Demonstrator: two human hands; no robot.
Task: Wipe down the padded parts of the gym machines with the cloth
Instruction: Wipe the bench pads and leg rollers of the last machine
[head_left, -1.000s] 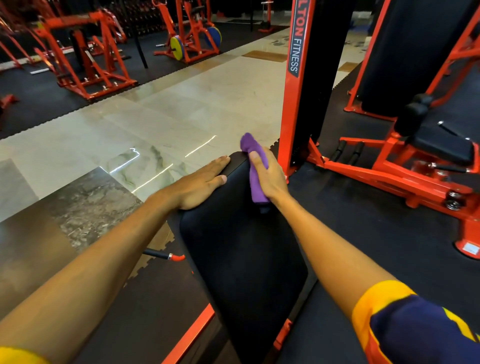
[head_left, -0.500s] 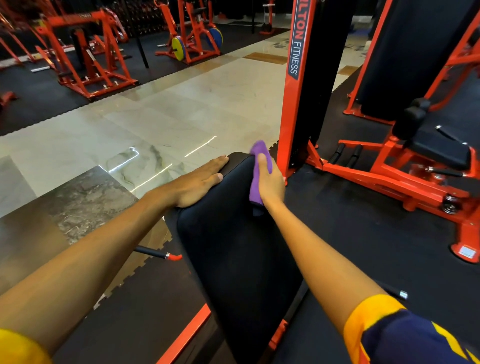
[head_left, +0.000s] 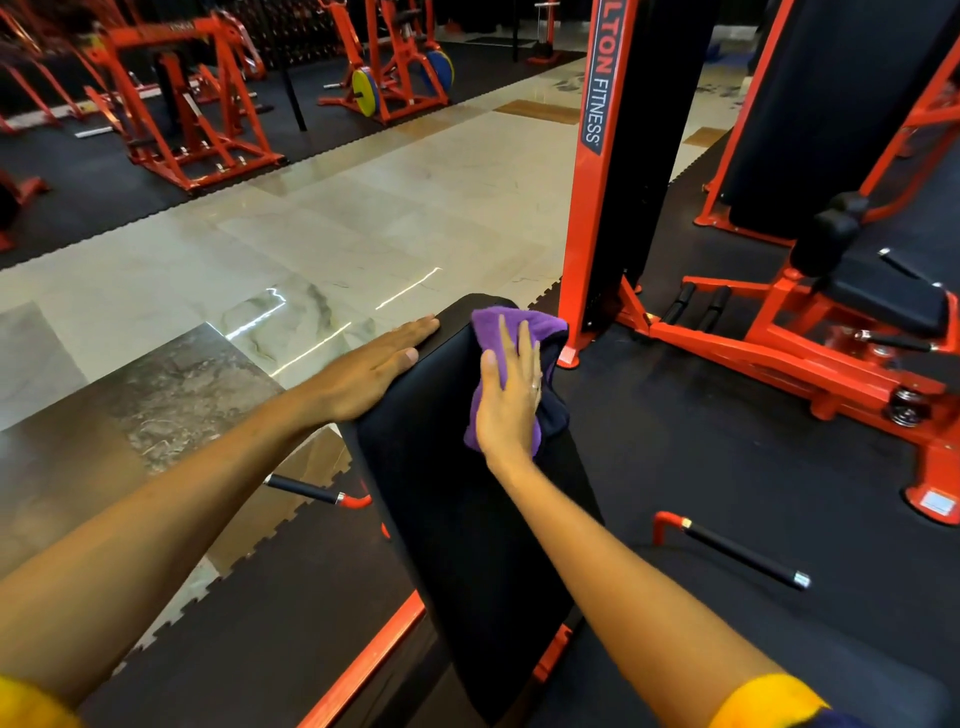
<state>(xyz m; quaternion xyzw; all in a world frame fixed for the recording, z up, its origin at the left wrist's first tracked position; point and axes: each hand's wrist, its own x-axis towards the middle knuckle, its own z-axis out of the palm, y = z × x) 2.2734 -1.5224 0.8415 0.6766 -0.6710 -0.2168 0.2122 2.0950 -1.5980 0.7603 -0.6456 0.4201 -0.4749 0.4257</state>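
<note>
Cloth (head_left: 519, 322), purple, lies spread near the top of the black pad (head_left: 467, 519), just right of the frame's centre. Right hand (head_left: 511, 395) presses it flat, fingers straight and slightly fanned, so the whole palm pushes fabric against the padding. Left hand (head_left: 371, 369), fingers straight and close together, rests along the pad's left edge, probably to steady it against the rubbing. The pad's lower length seems not yet wiped.

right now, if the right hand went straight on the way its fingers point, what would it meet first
The right hand lies flat on the purple cloth; ahead is only the top edge of the black pad, then floor. The orange upright seems off to its right, depth unclear.
</note>
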